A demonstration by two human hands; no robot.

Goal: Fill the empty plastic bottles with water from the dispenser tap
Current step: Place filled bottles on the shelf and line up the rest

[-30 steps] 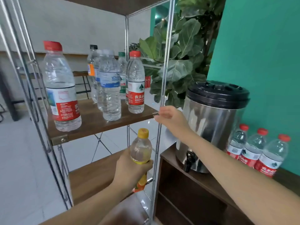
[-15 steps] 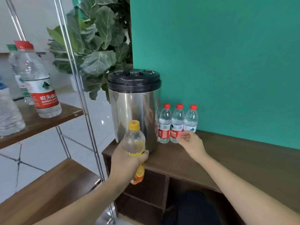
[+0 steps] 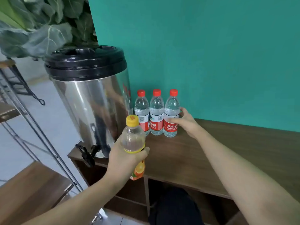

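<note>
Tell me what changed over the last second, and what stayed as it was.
The right hand left the shelf post, swung right to the three red-capped bottles beside the dispenser, and now curls around the rightmost one. The view turned from the shelf to the dispenser. Unchanged: the left hand grips the yellow-capped bottle, cap on; the three bottles stand in place.

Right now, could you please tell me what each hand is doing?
Left hand: grips the yellow-capped bottle.
Right hand: fingers curled around the rightmost red-capped bottle, which stands on the cabinet top.
</note>
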